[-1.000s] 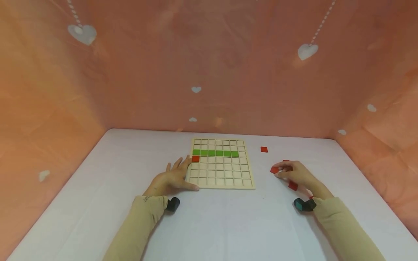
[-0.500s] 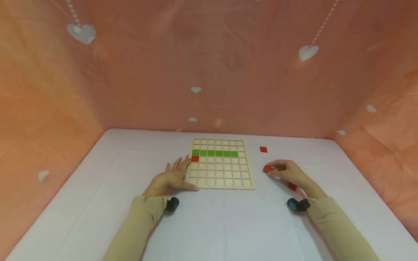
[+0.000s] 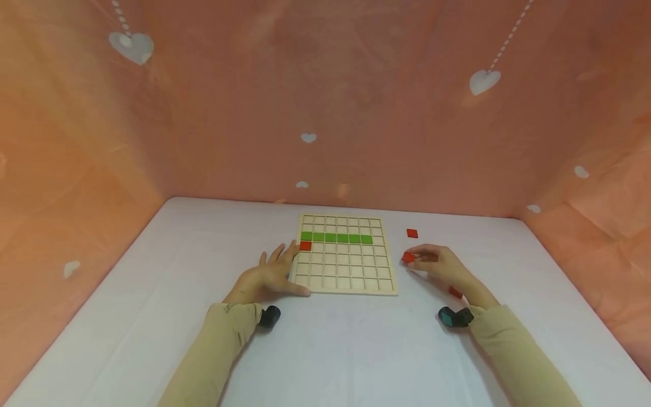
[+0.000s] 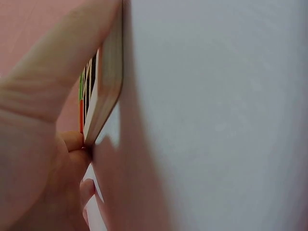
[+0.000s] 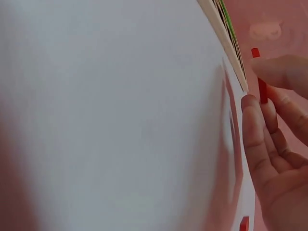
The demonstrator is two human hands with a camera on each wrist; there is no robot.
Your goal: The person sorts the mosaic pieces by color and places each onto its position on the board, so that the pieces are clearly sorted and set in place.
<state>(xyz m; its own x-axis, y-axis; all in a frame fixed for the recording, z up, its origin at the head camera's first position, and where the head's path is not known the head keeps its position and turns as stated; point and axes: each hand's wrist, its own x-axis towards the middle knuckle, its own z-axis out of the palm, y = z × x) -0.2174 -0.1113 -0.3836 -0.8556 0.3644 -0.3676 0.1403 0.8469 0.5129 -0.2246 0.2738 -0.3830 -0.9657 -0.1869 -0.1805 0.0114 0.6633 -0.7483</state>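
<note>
A pale wooden grid board lies on the white table, with a row of green tiles in its third row. One red tile fills the leftmost cell just below them. My left hand rests at the board's left side, thumb by the front corner and fingertips at the left edge. In the left wrist view the thumb lies along the board's side. Just right of the board, my right hand pinches a square red tile between thumb and fingers; the right wrist view shows this tile edge-on, above the table.
A loose red tile lies on the table right of the board, beyond the right hand. Another red tile lies partly hidden by the right wrist. An orange-pink cloth wall with white hearts encloses the table's back and sides.
My right hand has moved left with the pinched red tile, closer to the board. The left hand stays in place at the board's edge.
</note>
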